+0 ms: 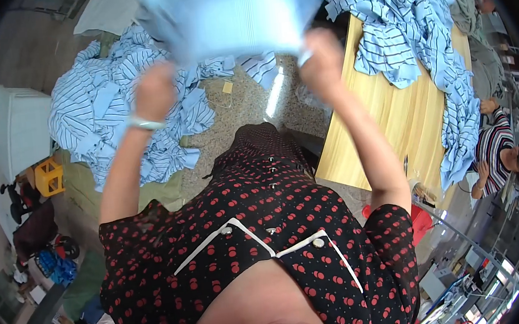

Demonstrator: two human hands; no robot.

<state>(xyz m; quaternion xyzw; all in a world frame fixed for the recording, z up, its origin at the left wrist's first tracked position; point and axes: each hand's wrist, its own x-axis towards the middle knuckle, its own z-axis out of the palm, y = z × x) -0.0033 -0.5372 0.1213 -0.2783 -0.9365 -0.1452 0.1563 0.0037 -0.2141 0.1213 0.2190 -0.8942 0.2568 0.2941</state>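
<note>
A: Head view, single frame. We log both arms raised. Our left hand (154, 92) is closed on the lower edge of a pale blue garment (226, 15); our right hand (323, 62) is closed on the same edge, further right. The cloth hangs stretched between the two fists, up in front of us, blurred.

B: Where is it relative to the piles?

A: Above the speckled floor (242, 110), between the striped blue heap on the floor (110, 107) to our left and the wooden table (393, 118) to our right, which carries more striped blue shirts (409, 29). It touches neither, as far as we can tell.

B: Step in hand?

A: We judge it a shake-out or spreading of one piece, held by its edge. Which part of the garment we grip, we cannot tell.

B: Next move calls for?

A: Both grips kept firm and level, so that the cloth hangs flat. Another person in a striped top (495, 148) sits beyond the table's far right; we keep the cloth away from them.
</note>
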